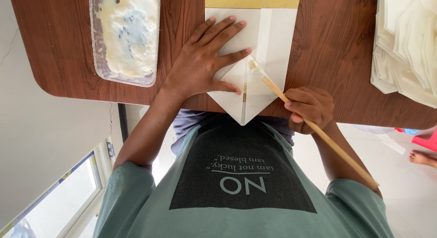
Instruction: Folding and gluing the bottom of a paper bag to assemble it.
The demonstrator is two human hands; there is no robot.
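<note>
As brush (339, 149) meets crease (245, 90), paper (273, 42) overhangs table (332, 46)

Dark reddish-brown wood-grain table (327, 42); white folded paper (268, 46) with a mustard-yellow band at its far edge; pale tan stick brush (314, 126); clear tray (125, 35) of creamy white paste streaked grey-blue; off-white paper stack (405, 42); sage-green shirt (136, 201) with charcoal speckled panel.
</note>
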